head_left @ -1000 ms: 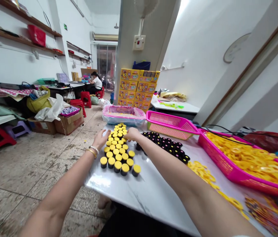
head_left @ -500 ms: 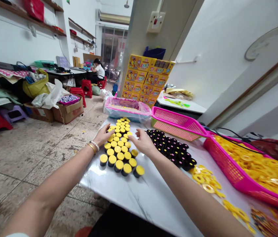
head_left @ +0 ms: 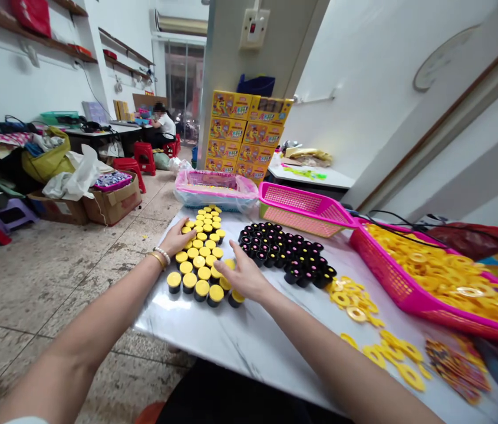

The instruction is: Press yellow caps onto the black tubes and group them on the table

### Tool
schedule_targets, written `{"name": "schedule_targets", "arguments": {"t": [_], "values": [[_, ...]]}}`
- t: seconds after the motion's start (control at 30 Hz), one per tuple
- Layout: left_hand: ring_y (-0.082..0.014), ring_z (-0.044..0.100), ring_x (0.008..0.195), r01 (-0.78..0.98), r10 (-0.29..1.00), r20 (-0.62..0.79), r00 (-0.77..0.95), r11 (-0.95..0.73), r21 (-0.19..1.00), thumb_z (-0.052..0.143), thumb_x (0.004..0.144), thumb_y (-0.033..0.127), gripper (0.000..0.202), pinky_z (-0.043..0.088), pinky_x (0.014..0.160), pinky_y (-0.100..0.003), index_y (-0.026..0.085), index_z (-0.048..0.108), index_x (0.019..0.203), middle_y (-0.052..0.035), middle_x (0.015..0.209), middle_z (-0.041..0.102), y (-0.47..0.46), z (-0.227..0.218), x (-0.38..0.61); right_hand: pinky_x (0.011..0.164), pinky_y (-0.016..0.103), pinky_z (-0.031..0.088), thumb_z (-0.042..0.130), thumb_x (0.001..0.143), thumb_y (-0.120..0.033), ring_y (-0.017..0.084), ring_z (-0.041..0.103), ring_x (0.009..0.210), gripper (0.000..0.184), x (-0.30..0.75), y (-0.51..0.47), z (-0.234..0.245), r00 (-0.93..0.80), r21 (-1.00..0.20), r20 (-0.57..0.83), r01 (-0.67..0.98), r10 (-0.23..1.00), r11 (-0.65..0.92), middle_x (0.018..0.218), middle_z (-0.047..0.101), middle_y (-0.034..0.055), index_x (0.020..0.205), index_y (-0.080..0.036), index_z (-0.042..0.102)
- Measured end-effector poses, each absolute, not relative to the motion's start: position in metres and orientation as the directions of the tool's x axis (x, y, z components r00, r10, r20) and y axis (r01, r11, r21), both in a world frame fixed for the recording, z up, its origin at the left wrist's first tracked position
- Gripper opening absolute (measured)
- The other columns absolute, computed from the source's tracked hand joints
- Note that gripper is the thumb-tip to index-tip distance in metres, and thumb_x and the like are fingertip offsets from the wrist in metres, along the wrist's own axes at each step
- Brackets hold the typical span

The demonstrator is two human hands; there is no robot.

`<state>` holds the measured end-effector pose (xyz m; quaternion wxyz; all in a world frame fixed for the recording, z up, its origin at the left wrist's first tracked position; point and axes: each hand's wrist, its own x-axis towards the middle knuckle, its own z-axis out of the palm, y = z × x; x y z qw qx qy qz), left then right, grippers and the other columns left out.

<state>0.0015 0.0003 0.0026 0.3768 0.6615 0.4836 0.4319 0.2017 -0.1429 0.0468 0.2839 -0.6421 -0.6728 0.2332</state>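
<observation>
Many small black tubs with yellow lids (head_left: pixel 202 288) stand upright in a packed group on the white marbled table (head_left: pixel 249 341). My left hand (head_left: pixel 177 240) rests along the group's left edge, fingers stretched out and touching the tubs there. On the right edge my right hand (head_left: pixel 244 274) lies against the nearer tubs, thumb and fingers apart, hiding some of them. Neither hand grips a tub. Right of my right hand is a cluster of black cups (head_left: pixel 290 253) with pink or yellow dots inside.
Loose yellow plastic rings (head_left: pixel 355 297) lie on the right, near a pink basket (head_left: pixel 403 288) full of them. Another pink basket (head_left: pixel 306 206) and a plastic-lined basket (head_left: pixel 217 191) stand at the back. Yellow boxes (head_left: pixel 244 132) are stacked behind. A person (head_left: pixel 163 126) sits far off.
My right hand has come nearer, down along the right side of the yellow-lidded tubs. My left hand stays at their left edge. The whole view has shifted slightly.
</observation>
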Motion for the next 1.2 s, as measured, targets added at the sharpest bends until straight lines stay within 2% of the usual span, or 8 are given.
{"name": "schedule_targets", "arguments": {"t": [0.2,0.4,0.5,0.57,0.67,0.83,1.0,1.2], "values": [[-0.0277,0.047,0.132,0.324,0.962,0.228,0.149,-0.266,0.908,0.068,0.073,0.029,0.061,0.031,0.115,-0.039,0.014,0.056,0.131,-0.0120,0.141,0.054,-0.003,0.016,0.008,0.120,0.042,0.016,0.063,0.080,-0.042,0.030,0.012,0.149,0.083,0.185,-0.072,0.072,-0.043,-0.551,0.179,0.824,0.983,0.136,0.157,0.026,0.0188,0.149,-0.010,0.029],[-0.0321,0.052,0.126,0.306,0.983,0.171,0.065,-0.183,0.934,0.073,0.072,0.033,0.067,0.040,0.107,-0.042,0.008,0.054,0.132,-0.0205,0.136,0.056,-0.005,0.023,0.006,0.116,0.045,0.026,0.063,0.081,-0.033,0.032,0.029,0.143,0.073,0.174,-0.053,0.082,-0.045,-0.550,0.131,0.828,0.990,0.110,0.150,0.037,0.0230,0.144,-0.007,0.036],[-0.0291,0.052,0.127,0.276,0.988,0.152,0.002,-0.147,0.950,0.065,0.082,0.035,0.062,0.044,0.103,-0.039,0.010,0.048,0.136,-0.0205,0.138,0.053,-0.026,0.030,-0.006,0.119,0.042,0.024,0.062,0.083,-0.037,0.028,0.024,0.146,0.075,0.194,-0.103,0.085,-0.098,-0.536,0.281,0.809,0.955,0.241,0.156,0.028,0.0188,0.147,-0.010,0.033],[-0.0278,0.053,0.126,0.259,0.988,0.156,-0.019,-0.146,0.955,0.062,0.085,0.037,0.056,0.046,0.101,-0.040,0.013,0.051,0.134,-0.0178,0.139,0.053,-0.059,0.043,-0.016,0.113,0.043,0.036,0.060,0.085,-0.036,0.027,0.042,0.137,0.069,0.218,-0.150,0.083,-0.156,-0.522,0.400,0.771,0.903,0.364,0.151,0.040,0.0138,0.147,-0.017,0.035],[-0.0241,0.062,0.111,0.270,0.938,0.342,0.061,-0.345,0.899,0.062,0.087,0.040,0.038,0.051,0.093,-0.038,0.021,0.063,0.119,-0.0096,0.125,0.064,-0.126,0.073,-0.028,0.091,0.039,0.055,0.058,0.089,-0.036,0.023,0.067,0.103,0.042,0.263,-0.214,0.071,-0.153,-0.538,0.362,0.771,0.919,0.340,0.124,0.067,0.0082,0.129,-0.023,0.058],[-0.0158,0.067,0.093,0.172,0.703,0.617,0.353,-0.697,0.696,0.059,0.089,0.019,0.019,0.053,0.085,-0.028,0.028,0.069,0.103,-0.0001,0.097,0.073,-0.216,0.090,-0.004,0.069,0.036,0.056,0.058,0.085,-0.035,0.021,0.070,0.072,0.023,0.349,-0.258,0.052,0.200,-0.422,0.415,0.906,0.888,-0.006,0.091,0.076,0.0075,0.093,-0.020,0.073],[-0.0117,0.063,0.062,0.215,0.717,0.306,0.626,-0.536,0.816,0.061,0.087,0.023,0.013,0.050,0.058,-0.022,0.021,0.072,0.093,-0.0005,0.075,0.071,-0.247,0.043,0.077,0.072,0.030,0.051,0.056,0.086,-0.028,0.019,0.068,0.076,0.021,0.369,-0.244,0.056,0.225,-0.308,0.459,0.948,0.859,-0.084,0.085,0.074,0.0065,0.092,-0.019,0.073],[-0.0124,0.063,0.066,0.256,0.724,0.235,0.649,-0.498,0.828,0.061,0.087,0.028,0.017,0.050,0.063,-0.023,0.019,0.072,0.096,-0.0030,0.080,0.072,-0.248,0.027,0.122,0.068,0.029,0.044,0.057,0.086,-0.024,0.021,0.065,0.082,0.017,0.337,-0.198,0.057,0.103,-0.123,0.311,0.990,0.945,-0.067,0.097,0.070,0.0086,0.092,-0.018,0.072]]}}
